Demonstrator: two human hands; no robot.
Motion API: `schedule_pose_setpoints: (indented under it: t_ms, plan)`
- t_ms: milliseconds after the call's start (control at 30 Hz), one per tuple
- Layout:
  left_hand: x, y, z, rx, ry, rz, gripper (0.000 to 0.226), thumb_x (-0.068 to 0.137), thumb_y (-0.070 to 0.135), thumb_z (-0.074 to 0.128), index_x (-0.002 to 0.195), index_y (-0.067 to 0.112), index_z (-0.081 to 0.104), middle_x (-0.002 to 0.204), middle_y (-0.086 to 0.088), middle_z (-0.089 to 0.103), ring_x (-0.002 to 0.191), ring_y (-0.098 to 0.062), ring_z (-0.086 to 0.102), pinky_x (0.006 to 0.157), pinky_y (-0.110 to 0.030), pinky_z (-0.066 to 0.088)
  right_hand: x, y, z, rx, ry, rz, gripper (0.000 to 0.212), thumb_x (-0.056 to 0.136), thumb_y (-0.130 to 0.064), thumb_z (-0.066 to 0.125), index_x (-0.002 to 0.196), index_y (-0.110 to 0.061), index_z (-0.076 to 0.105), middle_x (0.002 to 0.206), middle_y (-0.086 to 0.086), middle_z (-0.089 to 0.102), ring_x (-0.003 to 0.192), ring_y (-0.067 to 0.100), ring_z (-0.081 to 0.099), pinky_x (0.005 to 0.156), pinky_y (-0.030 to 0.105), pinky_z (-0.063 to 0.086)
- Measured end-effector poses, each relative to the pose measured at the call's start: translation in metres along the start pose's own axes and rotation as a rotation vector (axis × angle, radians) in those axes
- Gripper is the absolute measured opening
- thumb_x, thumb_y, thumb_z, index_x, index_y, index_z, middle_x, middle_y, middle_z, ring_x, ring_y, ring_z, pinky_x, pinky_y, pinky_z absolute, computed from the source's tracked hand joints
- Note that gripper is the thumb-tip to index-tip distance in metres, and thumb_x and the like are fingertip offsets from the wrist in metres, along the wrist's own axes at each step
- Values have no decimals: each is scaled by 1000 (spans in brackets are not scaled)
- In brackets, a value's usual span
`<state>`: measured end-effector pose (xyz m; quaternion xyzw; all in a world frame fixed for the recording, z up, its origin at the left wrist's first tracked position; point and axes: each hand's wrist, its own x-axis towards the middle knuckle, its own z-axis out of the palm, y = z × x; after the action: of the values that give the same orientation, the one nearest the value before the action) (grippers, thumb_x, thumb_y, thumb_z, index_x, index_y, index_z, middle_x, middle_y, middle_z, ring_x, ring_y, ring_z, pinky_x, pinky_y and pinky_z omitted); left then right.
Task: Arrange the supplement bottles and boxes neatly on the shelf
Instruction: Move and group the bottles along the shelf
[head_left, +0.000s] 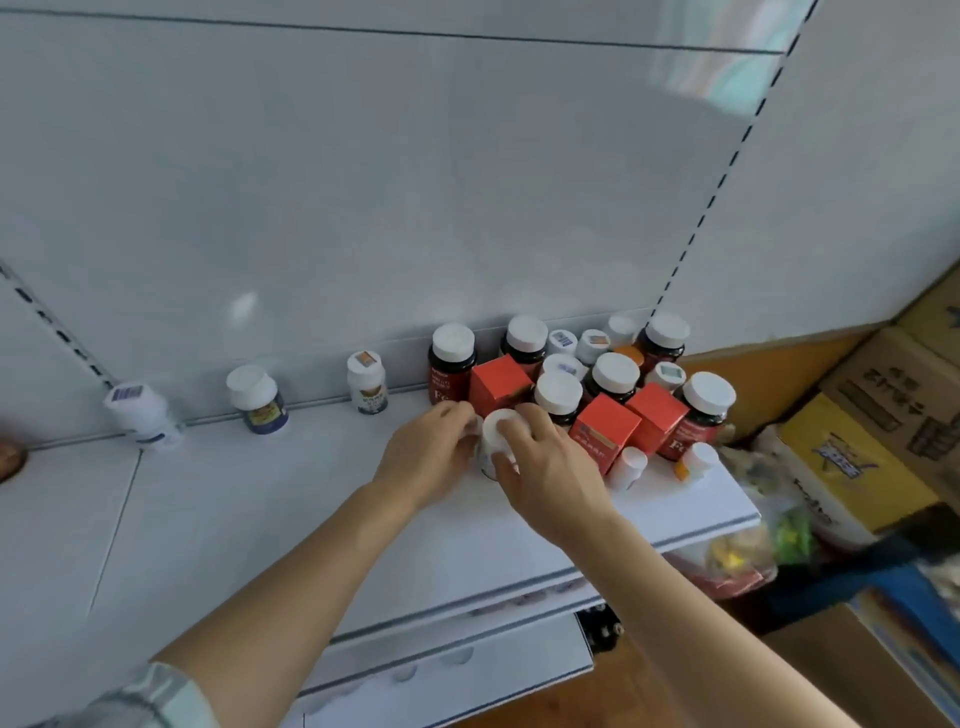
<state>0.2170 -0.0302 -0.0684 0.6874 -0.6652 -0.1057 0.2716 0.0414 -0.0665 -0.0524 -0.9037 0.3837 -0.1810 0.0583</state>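
Observation:
A white shelf (270, 519) carries a cluster of supplement bottles and boxes at its right end. Both hands close round one small white bottle (493, 434) in front of that cluster: my left hand (431, 460) grips its left side, my right hand (545, 467) holds its cap and right side. Behind it stand dark red bottles with white caps (451, 366), several red boxes (498, 387) and small white bottles. Along the back wall to the left stand a white-and-gold bottle (368, 384), a blue-labelled bottle (257, 397) and a tilted white bottle (143, 413).
The shelf's right edge (727, 499) lies close to two small white bottles (628, 467). Cardboard cartons (883, 415) and plastic bags are stacked on the floor to the right. A lower shelf (447, 670) sticks out below. A brown object (10, 460) shows at the far left.

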Motion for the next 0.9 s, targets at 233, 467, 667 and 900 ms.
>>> schedule_pose_setpoints:
  t_ms: [233, 467, 667, 900]
  plan:
    - [-26, 6, -29, -296, 97, -216, 9, 90, 26, 66, 96, 28, 61, 98, 13, 65, 83, -3, 66, 75, -28, 54, 3, 13, -29, 255, 33, -190, 28, 91, -32, 60, 113, -16, 62, 116, -2, 62, 92, 22, 57, 70, 34, 49]
    - [-58, 36, -66, -502, 136, -361, 20, 90, 29, 68, 110, 29, 68, 102, 3, 69, 87, -14, 68, 74, -39, 60, 14, -1, -59, 617, -41, -214, 26, 93, -24, 63, 118, -18, 65, 114, -7, 63, 89, -2, 58, 75, 10, 47]
    - [-89, 32, -94, -539, 205, -438, 26, 88, 34, 70, 113, 26, 69, 100, 2, 71, 87, -15, 69, 74, -41, 61, 14, -35, -65, 740, -126, -153, 27, 94, -25, 62, 121, -22, 64, 113, -9, 64, 98, 1, 60, 78, 7, 47]
    - [-136, 20, -122, -614, 271, -464, 22, 89, 27, 70, 110, 22, 69, 97, 4, 71, 90, -14, 69, 75, -41, 61, 9, -90, -67, 763, -186, -148, 26, 94, -26, 62, 120, -27, 64, 113, -8, 64, 98, 5, 61, 74, 7, 48]
